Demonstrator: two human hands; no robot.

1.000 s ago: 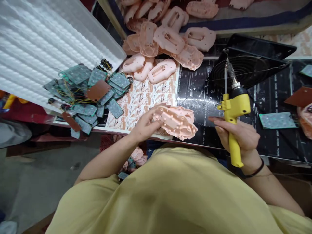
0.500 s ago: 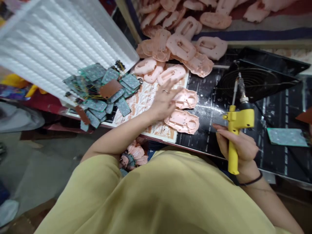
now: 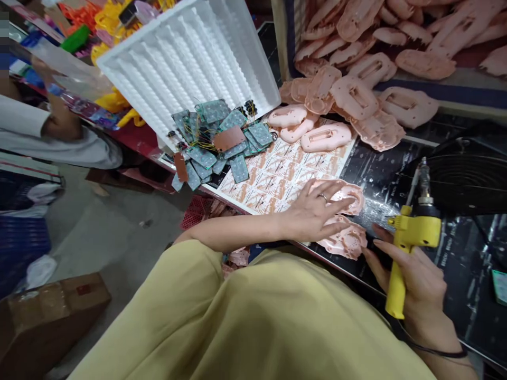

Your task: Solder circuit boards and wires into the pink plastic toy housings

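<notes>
My left hand (image 3: pixel 312 214), a ring on one finger, lies with fingers spread over two pink plastic toy shells. Its fingers partly cover the upper shell (image 3: pixel 355 196) and reach onto the left side of the lower shell (image 3: pixel 350 244). In my right hand (image 3: pixel 423 279) is a yellow soldering gun (image 3: pixel 418 230), its metal tip pointing up and away from me. Fingertips of that hand are at the right edge of the lower shell; whether they touch it I cannot tell.
Wired green circuit boards (image 3: pixel 202 157) are heaped at left against a white ribbed foam tray (image 3: pixel 190 63). More pink shells (image 3: pixel 354 97) pile up at the back. A dark round-grilled unit (image 3: pixel 463 174) stands at right. A person's arm (image 3: pixel 63 124) shows at far left.
The view has swung left, so the bench appears farther right and lower. My left hand has come down across both shells. My right hand, still holding the soldering gun, is closer to the lower shell.
</notes>
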